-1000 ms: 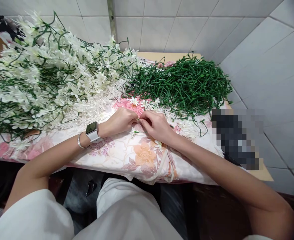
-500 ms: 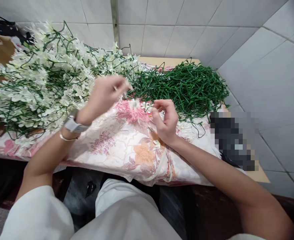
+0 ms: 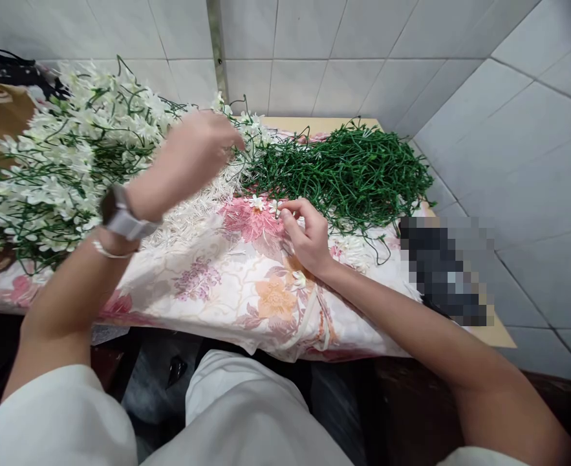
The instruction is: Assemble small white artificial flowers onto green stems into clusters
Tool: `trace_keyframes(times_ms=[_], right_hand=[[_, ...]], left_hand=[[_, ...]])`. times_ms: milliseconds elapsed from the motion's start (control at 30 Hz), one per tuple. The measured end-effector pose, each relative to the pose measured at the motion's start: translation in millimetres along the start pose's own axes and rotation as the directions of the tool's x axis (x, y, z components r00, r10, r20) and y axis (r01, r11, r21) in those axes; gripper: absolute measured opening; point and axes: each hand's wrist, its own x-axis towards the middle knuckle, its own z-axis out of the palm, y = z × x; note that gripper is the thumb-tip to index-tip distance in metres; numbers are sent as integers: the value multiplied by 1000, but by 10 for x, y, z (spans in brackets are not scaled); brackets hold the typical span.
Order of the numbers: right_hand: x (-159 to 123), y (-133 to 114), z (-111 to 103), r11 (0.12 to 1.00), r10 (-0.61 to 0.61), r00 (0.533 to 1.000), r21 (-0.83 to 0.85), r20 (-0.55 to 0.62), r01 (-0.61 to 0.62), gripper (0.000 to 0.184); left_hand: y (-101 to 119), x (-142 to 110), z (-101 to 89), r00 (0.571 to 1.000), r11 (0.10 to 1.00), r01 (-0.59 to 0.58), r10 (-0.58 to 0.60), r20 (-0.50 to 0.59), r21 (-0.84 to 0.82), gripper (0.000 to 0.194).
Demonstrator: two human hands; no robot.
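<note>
Right grip: right hand (image 3: 309, 236), thumb and forefinger curled close together beside the small white blossoms (image 3: 257, 202); whether they pinch one cannot be told.
Left grip: left hand (image 3: 193, 155), blurred, raised in front of the white flower heap (image 3: 72, 168), fingers bent; whether it is closed on anything cannot be told.
Left wrist: watch (image 3: 129, 223) with a pale strap, bangle (image 3: 113, 250) just beside it.
Loose blossom (image 3: 299, 279): on the cloth, near the right wrist.
Green stems (image 3: 363, 168): tangled pile beyond the right hand.
White strands (image 3: 183, 223): along the heap's near edge.
Floral cloth (image 3: 212, 298): spread over the counter (image 3: 501, 336).
Dark pixelated object (image 3: 445, 272): at the counter's right end.
Tiled wall (image 3: 299, 84): behind.
</note>
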Motion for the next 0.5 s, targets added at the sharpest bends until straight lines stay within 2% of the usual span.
trace_keyframes(times_ms=[33,67,133,200,267,367,433,500], right_hand=[[-1,3,0,1000,2,1000,6,2,-2,13],[-1,7,0,1000,5,1000,10,4,-5,14],[1,16,2,1000,9,1000,16,14,-9,14],[5,26,1,1000,3,1000,14,30,-3,14],[13,35,-2,1000,-24,998,-7,52,24,14],[33,42,0,990,-124,978,-44,169,133,14],[48,40,24,969,-218,927,-42,305,242,12],[55,31,78,942,-294,849,-19,438,336,14]], left_hand=[[70,-10,210,984,989,-86,65,168,123,27],[125,-23,413,959,970,-137,79,273,201,24],[178,-53,750,954,943,-146,55,293,298,24],[161,-94,945,962,951,-106,24,273,290,25],[109,-149,996,972,973,-54,-1,236,225,26],[43,-252,907,994,996,82,-83,74,15,25],[22,-318,830,983,961,172,-183,-28,-216,21],[4,-368,793,958,872,239,-284,-45,-427,22]])
